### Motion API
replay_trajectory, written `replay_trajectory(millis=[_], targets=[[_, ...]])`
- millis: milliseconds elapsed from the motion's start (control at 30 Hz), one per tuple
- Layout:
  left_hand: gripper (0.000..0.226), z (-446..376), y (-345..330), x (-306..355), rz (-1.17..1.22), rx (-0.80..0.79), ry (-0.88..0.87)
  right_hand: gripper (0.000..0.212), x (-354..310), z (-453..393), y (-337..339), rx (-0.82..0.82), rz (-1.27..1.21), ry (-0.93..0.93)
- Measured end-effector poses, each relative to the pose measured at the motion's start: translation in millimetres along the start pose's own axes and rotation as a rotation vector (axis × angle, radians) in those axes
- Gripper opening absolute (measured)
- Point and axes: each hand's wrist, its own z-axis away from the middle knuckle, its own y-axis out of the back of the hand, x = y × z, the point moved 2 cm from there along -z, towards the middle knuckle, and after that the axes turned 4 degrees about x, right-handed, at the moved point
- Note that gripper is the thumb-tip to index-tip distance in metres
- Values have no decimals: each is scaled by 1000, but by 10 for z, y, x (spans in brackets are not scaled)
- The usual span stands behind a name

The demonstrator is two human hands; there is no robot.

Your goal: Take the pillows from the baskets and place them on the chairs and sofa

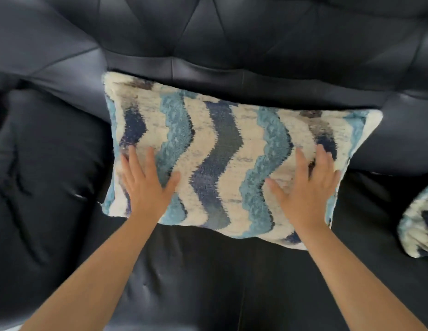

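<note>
A cream pillow with wavy blue, navy and grey stripes (222,154) leans against the backrest of a black leather sofa (208,283), its lower edge on the seat. My left hand (146,185) lies flat on the pillow's left part, fingers spread. My right hand (308,187) lies flat on its right part, fingers spread too. Neither hand grips the fabric. A second pillow of the same pattern (418,225) shows partly at the right edge, on the seat.
The tufted black backrest (232,39) fills the top of the view. A padded black armrest or cushion (45,175) bulges at the left. Bare seat leather lies below the pillow, between my forearms.
</note>
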Motion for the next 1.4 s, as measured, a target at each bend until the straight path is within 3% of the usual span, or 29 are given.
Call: replay_trajectory(millis=[67,133,200,267,400,533,600,733,867,967,1100,1200,1300,1400], targets=[[95,-92,-88,79,14,-24,-21,73,-140,-82,-141,-53,18,132],[104,-208,-248,105,-47,-151,11,76,-203,-159,-449,-154,95,213],[108,-305,-476,54,-208,-334,41,77,-180,-180,-831,-250,192,245],[106,-389,-642,55,-309,-405,63,78,-124,-193,-1116,-294,205,220],[104,-462,-706,97,-368,-433,69,76,-121,-211,-1189,-306,220,205],[104,-148,-425,-44,7,-180,10,75,-143,-109,-745,-223,65,177],[103,220,-364,-169,55,-128,66,80,-88,159,-516,-210,16,82],[118,452,-652,-247,-4,-301,181,92,89,592,-724,-550,229,-9],[116,161,-870,-179,-178,-438,274,103,79,298,-1157,-624,236,-25],[114,61,-883,-97,-303,-519,296,103,70,243,-1165,-577,223,26],[112,54,-764,-39,-337,-537,301,98,90,244,-982,-752,236,33],[106,258,-544,49,-312,-466,282,93,97,298,-695,-750,191,57],[89,541,-237,177,-131,-335,259,85,108,304,-278,-730,96,81],[67,1033,102,362,121,-159,127,65,176,338,259,-377,-137,128]])
